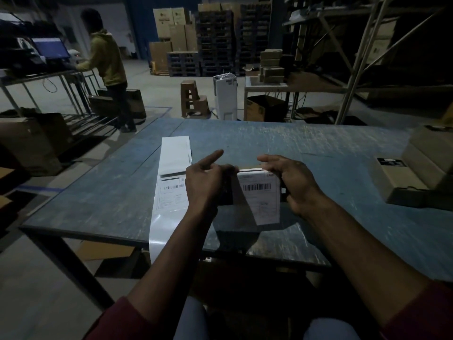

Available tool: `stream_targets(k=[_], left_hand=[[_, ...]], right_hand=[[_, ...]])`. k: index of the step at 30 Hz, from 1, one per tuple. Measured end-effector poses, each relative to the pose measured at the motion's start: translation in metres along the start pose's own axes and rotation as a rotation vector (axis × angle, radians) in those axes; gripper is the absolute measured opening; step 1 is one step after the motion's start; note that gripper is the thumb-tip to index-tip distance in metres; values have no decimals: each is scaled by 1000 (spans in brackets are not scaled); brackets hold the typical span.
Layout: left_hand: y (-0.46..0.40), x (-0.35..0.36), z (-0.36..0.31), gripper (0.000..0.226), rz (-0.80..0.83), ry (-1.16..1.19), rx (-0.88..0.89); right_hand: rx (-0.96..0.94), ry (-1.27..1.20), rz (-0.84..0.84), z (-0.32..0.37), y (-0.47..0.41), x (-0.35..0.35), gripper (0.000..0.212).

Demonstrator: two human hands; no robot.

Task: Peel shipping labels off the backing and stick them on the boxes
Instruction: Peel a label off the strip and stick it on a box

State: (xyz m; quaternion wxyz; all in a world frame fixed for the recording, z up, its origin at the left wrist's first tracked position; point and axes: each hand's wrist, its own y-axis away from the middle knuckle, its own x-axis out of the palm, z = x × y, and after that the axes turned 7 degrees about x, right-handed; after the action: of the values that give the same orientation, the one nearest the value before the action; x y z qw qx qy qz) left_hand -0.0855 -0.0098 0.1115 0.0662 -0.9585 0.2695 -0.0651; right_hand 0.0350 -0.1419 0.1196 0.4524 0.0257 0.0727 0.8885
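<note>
Both hands grip a small box (226,192) above the worktop (318,153): left hand (204,182) and right hand (291,179) pressing a label (259,195) onto it.

Box (250,169) mostly hidden behind label (261,195); label print unreadable.

The person is wearing dark red long sleeves of soft fabric, pushed up so that both forearms are showing bare from elbow to wrist. The cuff of the left dark red sleeve (115,320) is bunching in loose folds at seven o'clock, and the right dark red sleeve (424,315) is doing the same at five o'clock. Light blue trousers (193,322) are covering both legs at six o'clock. Both hands are showing bare, ungloved.
</note>
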Motion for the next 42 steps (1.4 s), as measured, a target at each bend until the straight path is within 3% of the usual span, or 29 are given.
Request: stream_targets(k=[5, 7, 10, 13, 15, 17, 22, 24, 28, 34, 40, 42], left_hand=[[-11, -7, -14, 41, 128, -48, -11], [-17, -16, -21, 55, 255, -79, 21], [-21, -37, -24, 80, 506, -199, 221], [-22, -50, -17, 123, 766, -594, 486], [-28, -48, -5, 135, 749, -881, 683], [-33, -42, 9, 133, 693, -1031, 836], [-32, -32, 33, 82, 528, -1044, 1236], [-28, -29, 32, 73, 536, -1047, 1321], [-19, -23, 22, 54, 504, -901, 1284], [-23, -26, 22, 57, 520, -871, 1225], [-26, -32, 28, 68, 582, -866, 1196], [-24, -30, 29, 67, 559, -889, 1220]], right_hand=[[-97, 167, 86, 6, 1, -9, 26], [-65, 156, 88, 10, -2, -15, 37], [77, 86, 77, 15, -10, -25, 49], [175, 74, 63, 14, -16, -30, 43], [221, 77, 59, 11, -20, -32, 40], [265, 46, 78, 8, -23, -32, 42], [391, -39, 176, 2, -25, -34, 39], [411, -37, 206, 1, -27, -39, 39], [375, -92, 338, 5, -24, -49, 62], [245, 45, 460, 1, -20, -59, 101], [154, 143, 367, -1, -14, -59, 54], [159, 154, 359, -2, -13, -59, 49]])
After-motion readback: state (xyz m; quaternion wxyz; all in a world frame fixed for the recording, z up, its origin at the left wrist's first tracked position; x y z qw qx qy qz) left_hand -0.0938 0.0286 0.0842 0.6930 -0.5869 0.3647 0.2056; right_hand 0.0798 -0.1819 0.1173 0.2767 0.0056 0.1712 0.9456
